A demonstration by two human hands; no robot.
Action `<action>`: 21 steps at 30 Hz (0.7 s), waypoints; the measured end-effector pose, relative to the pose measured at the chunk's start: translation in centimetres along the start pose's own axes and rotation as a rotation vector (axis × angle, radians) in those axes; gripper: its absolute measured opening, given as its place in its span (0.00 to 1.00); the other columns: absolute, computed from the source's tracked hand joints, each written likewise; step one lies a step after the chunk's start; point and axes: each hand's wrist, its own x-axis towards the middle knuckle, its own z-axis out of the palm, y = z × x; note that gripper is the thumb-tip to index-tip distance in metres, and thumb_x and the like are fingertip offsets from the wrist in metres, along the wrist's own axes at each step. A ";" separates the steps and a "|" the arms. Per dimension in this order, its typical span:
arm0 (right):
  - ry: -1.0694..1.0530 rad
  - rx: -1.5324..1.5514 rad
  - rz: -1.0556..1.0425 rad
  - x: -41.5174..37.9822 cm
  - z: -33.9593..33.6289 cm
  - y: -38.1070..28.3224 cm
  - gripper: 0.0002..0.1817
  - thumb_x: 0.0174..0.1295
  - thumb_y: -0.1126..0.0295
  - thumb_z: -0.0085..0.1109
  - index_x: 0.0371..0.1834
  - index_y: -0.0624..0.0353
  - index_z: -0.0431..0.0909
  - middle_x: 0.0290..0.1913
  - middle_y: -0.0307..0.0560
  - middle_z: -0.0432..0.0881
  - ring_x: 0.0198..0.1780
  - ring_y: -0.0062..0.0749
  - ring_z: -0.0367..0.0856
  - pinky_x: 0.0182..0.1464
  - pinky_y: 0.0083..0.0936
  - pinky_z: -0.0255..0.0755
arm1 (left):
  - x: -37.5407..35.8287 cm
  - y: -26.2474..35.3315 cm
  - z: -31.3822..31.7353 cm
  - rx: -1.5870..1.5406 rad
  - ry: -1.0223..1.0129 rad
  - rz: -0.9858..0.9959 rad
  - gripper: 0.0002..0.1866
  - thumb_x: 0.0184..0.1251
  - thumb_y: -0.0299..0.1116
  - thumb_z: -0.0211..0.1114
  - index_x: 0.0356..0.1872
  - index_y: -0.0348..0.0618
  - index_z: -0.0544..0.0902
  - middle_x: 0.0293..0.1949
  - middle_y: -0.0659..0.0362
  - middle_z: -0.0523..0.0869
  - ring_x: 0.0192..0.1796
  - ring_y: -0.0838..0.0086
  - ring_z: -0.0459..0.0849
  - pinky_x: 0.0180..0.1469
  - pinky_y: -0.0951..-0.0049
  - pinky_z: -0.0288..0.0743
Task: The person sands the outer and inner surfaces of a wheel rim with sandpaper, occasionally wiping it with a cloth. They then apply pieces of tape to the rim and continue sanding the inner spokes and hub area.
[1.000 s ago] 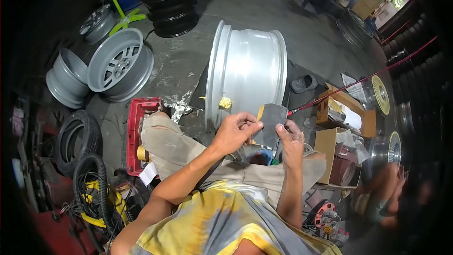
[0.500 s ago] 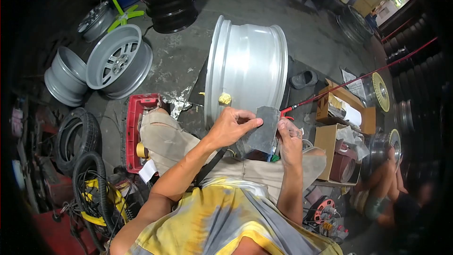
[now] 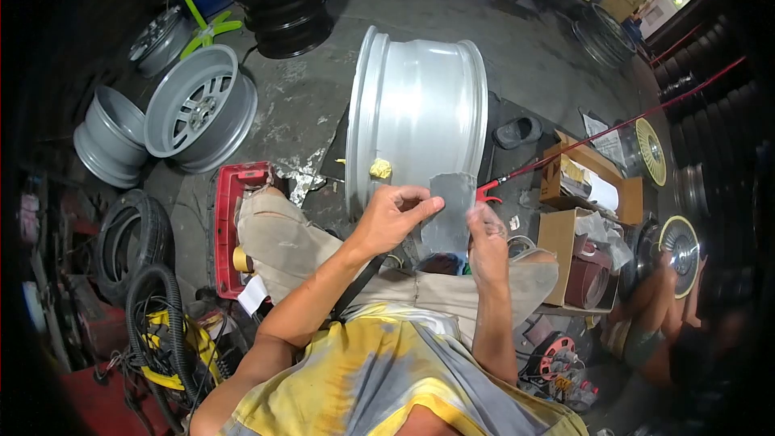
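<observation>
- My left hand (image 3: 393, 218) pinches the left edge of a grey sheet of sandpaper (image 3: 449, 211), thumb and fingers closed on it.
- My right hand (image 3: 487, 244) grips the sheet's right side; that hand is blurred, so I can't tell exactly how the fingers lie, but they look closed on the paper.
- The sandpaper hangs flat between both hands, above my lap and just in front of the silver wheel rim (image 3: 420, 117).
- The rim stands on edge on the concrete floor, barrel facing me, with a yellow lump (image 3: 380, 168) stuck low on its near lip.
- A red tray (image 3: 228, 218) lies on the floor beside my left knee.
- A thin red hose (image 3: 613, 131) runs from the far right to a red fitting (image 3: 487, 190) just beside the sandpaper's top right corner.
- Cardboard boxes (image 3: 577, 218) sit to my right, with rolls and rags inside.
- Two grey rims (image 3: 173, 121) lean together on the far left, a stack of black rims (image 3: 282, 0) behind them.
- A black tyre (image 3: 129, 238) and a black hose with yellow gear (image 3: 165, 331) are on my near left.
- Another person (image 3: 658, 315) sits low at the right holding a wheel cover (image 3: 682, 244).
</observation>
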 end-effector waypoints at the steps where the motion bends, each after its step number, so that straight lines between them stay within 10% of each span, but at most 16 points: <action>1: -0.066 -0.009 0.045 -0.3 0.1 -0.2 0.13 0.72 0.63 0.60 0.35 0.60 0.82 0.33 0.28 0.79 0.36 0.11 0.70 0.43 0.14 0.64 | -0.1 0.0 0.0 0.079 0.083 0.030 0.15 0.69 0.38 0.70 0.28 0.36 0.85 0.21 0.71 0.74 0.26 0.88 0.67 0.26 0.80 0.59; 8: -0.057 0.129 0.194 -1.2 -0.7 0.9 0.12 0.72 0.62 0.60 0.36 0.60 0.83 0.35 0.32 0.83 0.43 0.15 0.79 0.48 0.19 0.72 | -0.1 -0.3 0.8 -0.377 -0.016 -0.176 0.13 0.69 0.36 0.70 0.28 0.39 0.84 0.26 0.70 0.77 0.31 0.88 0.70 0.33 0.83 0.64; 14: -0.105 0.364 0.089 -1.1 0.1 0.4 0.22 0.72 0.63 0.56 0.62 0.66 0.70 0.56 0.48 0.80 0.48 0.33 0.84 0.55 0.36 0.79 | 0.1 -0.8 -0.6 -0.277 -0.162 -0.081 0.09 0.70 0.35 0.68 0.38 0.39 0.86 0.31 0.68 0.80 0.37 0.84 0.75 0.49 0.79 0.69; 17: -0.464 0.643 0.375 -1.9 0.2 -0.7 0.31 0.71 0.61 0.54 0.72 0.66 0.58 0.63 0.57 0.74 0.61 0.53 0.79 0.63 0.41 0.75 | 0.3 -2.1 -1.3 -0.374 -0.324 -0.069 0.12 0.71 0.33 0.66 0.47 0.35 0.85 0.50 0.63 0.78 0.47 0.80 0.76 0.54 0.77 0.71; 21: -0.542 0.659 0.324 -2.0 1.2 -1.1 0.31 0.69 0.62 0.55 0.71 0.67 0.60 0.62 0.59 0.76 0.59 0.49 0.80 0.62 0.41 0.76 | -0.2 -1.4 -2.2 -0.490 -0.387 -0.213 0.12 0.73 0.33 0.64 0.48 0.35 0.85 0.55 0.61 0.76 0.53 0.79 0.75 0.56 0.75 0.70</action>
